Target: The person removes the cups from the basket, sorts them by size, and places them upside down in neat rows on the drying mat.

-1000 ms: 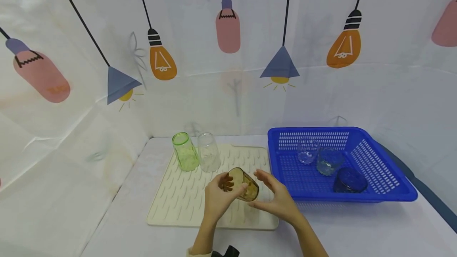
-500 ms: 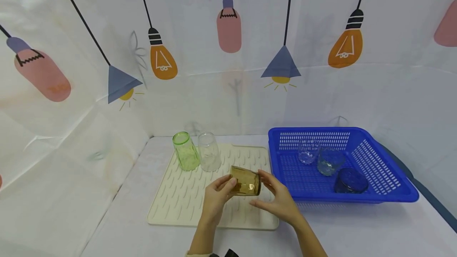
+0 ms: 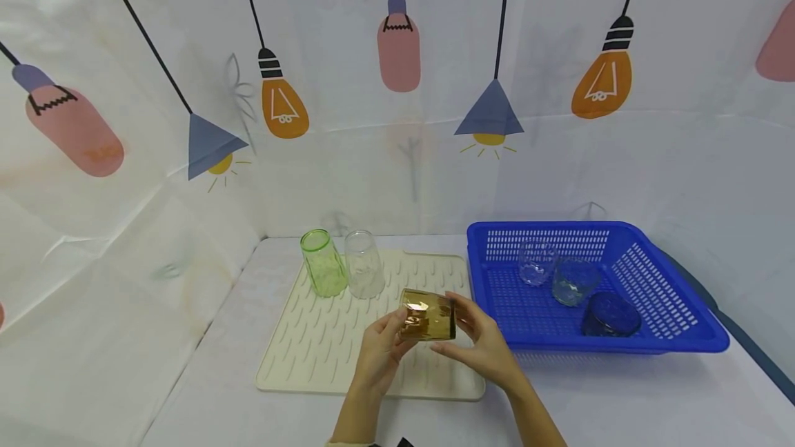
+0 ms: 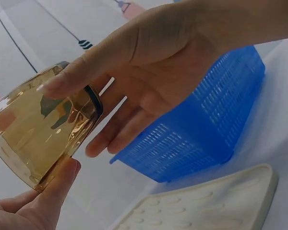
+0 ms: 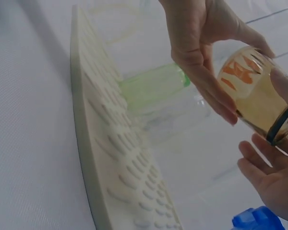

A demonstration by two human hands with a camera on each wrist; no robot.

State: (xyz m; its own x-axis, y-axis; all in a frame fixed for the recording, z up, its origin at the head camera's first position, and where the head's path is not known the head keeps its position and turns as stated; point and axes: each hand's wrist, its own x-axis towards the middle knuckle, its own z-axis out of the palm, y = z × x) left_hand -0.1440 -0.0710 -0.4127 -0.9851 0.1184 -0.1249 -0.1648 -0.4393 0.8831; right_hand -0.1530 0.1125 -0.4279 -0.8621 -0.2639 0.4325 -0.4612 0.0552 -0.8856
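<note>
An amber drinking glass (image 3: 428,316) lies sideways in the air above the ribbed cream mat (image 3: 323,357), its open end to the left. My left hand (image 3: 377,356) pinches it near the rim between thumb and fingers. My right hand (image 3: 489,354) is spread around the thick base, an index fingertip right at its upper edge. In the head view, a gap shows between the right thumb and the glass. The left wrist view has that thumb overlapping the amber wall, with the other fingers extended behind the base. Both hands also surround the glass (image 5: 259,100) in the right wrist view.
A green glass (image 3: 324,264) and a clear glass (image 3: 363,266) stand side by side at the mat's back left. To the right is a blue plastic basket (image 3: 497,336) holding two clear glasses and a dark blue glass (image 3: 611,314). A printed curtain (image 3: 348,178) hangs behind.
The amber glass has turned from tilted, rim facing me, to lying nearly level sideways. My left hand has turned along with it; the right fingers have moved slightly closer to the base.
</note>
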